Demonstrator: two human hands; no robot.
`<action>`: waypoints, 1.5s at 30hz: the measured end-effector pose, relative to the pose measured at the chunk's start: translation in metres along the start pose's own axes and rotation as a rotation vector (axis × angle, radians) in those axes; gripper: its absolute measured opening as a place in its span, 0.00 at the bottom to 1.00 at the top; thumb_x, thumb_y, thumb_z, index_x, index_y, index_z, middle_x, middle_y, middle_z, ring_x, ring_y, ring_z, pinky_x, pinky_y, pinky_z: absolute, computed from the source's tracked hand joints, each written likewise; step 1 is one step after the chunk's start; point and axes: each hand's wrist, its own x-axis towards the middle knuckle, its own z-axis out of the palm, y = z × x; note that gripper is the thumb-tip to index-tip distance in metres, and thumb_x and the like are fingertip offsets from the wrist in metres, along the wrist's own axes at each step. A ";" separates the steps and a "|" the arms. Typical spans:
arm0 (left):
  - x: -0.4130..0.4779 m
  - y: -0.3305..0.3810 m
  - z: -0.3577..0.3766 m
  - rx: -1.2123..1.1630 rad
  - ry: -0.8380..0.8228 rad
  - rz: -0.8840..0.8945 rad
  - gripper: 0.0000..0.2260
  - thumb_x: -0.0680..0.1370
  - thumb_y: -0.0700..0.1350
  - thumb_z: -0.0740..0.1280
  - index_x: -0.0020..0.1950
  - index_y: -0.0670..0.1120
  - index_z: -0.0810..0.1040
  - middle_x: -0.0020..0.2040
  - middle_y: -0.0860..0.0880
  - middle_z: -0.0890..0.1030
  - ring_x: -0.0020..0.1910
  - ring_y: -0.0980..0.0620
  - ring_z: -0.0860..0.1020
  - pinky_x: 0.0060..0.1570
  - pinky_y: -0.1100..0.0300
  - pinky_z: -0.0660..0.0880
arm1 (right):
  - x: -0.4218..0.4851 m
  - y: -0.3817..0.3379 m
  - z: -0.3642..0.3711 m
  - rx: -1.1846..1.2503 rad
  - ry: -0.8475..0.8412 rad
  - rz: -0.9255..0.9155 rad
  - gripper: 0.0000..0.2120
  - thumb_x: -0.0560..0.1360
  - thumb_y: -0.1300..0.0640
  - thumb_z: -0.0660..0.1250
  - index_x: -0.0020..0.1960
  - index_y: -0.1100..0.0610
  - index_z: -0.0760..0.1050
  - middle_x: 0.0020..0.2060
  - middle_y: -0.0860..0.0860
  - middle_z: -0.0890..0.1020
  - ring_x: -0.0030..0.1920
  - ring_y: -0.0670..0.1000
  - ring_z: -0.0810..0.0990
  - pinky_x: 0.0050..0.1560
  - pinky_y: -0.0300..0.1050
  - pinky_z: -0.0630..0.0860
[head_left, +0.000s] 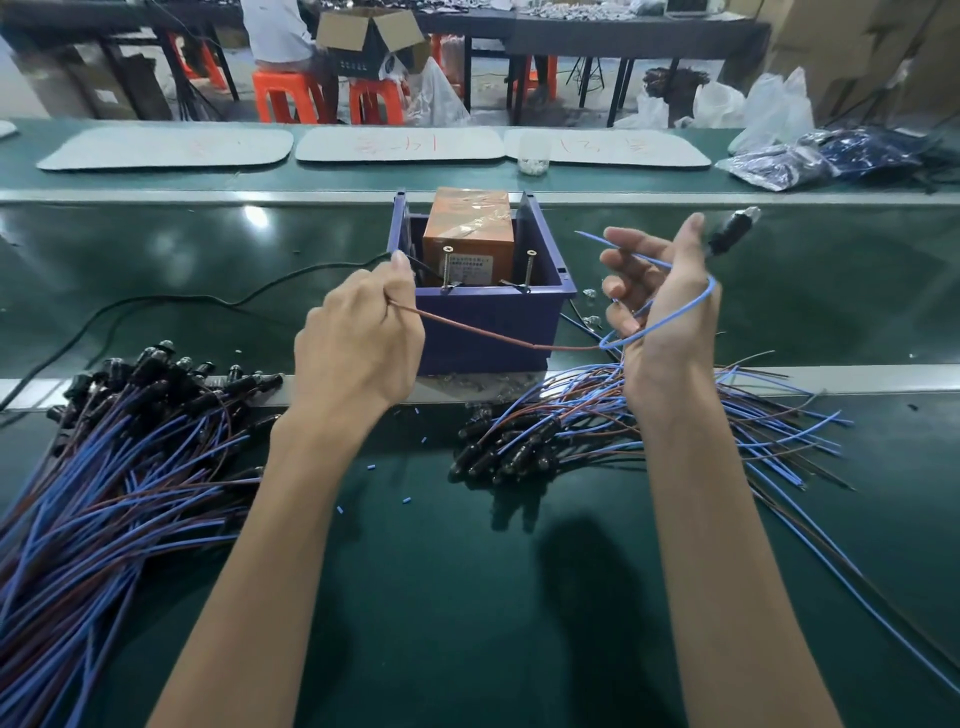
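head view: the left hand (358, 338) pinches one end of the brown wire (483, 332), which runs rightward and slightly down across the front of the purple box (493, 312) to the right hand (660, 312). that hand's curled fingers hold the looped blue wire (691, 306). the black indicator lamp (730, 231) sticks up past its thumb, tip pointing up-right. the label on the orange block (467, 223) is too blurred to read.

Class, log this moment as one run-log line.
left hand pinches brown wire near blue box | right hand holds black lamp, blue wire looped over palm | wire piles on belt
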 end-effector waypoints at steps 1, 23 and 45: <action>0.000 0.001 0.000 -0.008 -0.006 0.008 0.21 0.84 0.52 0.46 0.56 0.47 0.77 0.54 0.44 0.79 0.52 0.34 0.75 0.51 0.49 0.69 | 0.000 0.000 0.000 -0.007 0.000 0.008 0.26 0.84 0.47 0.49 0.42 0.60 0.78 0.31 0.51 0.78 0.24 0.43 0.68 0.19 0.32 0.58; 0.007 -0.009 0.001 -0.209 -0.004 0.049 0.14 0.81 0.37 0.58 0.59 0.45 0.80 0.44 0.53 0.83 0.47 0.44 0.82 0.55 0.48 0.76 | 0.006 0.013 -0.002 -0.338 -0.042 0.128 0.14 0.79 0.69 0.52 0.52 0.59 0.75 0.37 0.50 0.82 0.24 0.41 0.68 0.20 0.31 0.58; 0.007 -0.011 0.003 -0.211 -0.022 0.020 0.13 0.81 0.38 0.58 0.55 0.48 0.81 0.39 0.63 0.80 0.40 0.49 0.83 0.51 0.49 0.78 | 0.007 0.017 -0.006 -0.443 -0.150 0.163 0.17 0.78 0.70 0.51 0.51 0.61 0.78 0.32 0.49 0.78 0.22 0.40 0.68 0.20 0.31 0.58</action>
